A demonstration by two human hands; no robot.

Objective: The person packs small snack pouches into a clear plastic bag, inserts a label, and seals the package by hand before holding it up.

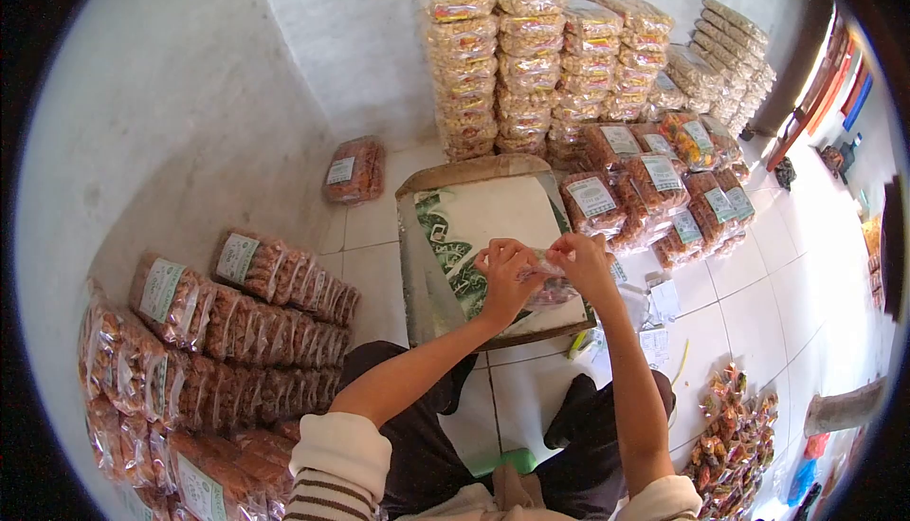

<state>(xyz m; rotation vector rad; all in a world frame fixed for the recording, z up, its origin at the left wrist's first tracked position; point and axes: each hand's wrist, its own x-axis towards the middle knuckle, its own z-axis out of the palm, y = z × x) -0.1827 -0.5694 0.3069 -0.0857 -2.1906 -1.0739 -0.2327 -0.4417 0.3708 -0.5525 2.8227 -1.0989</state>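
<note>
1. Left hand [509, 273] and right hand [581, 260]: fingers pinched in on a bag [554, 295], over worktop's [425, 292] near right corner.
2. Packs [232, 331] stacked left of worktop look done.
3. Bag seems unfinished; total left, cannot tell.

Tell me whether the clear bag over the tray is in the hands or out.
In: the left hand and right hand both have fingers closed on the clear bag.
</note>
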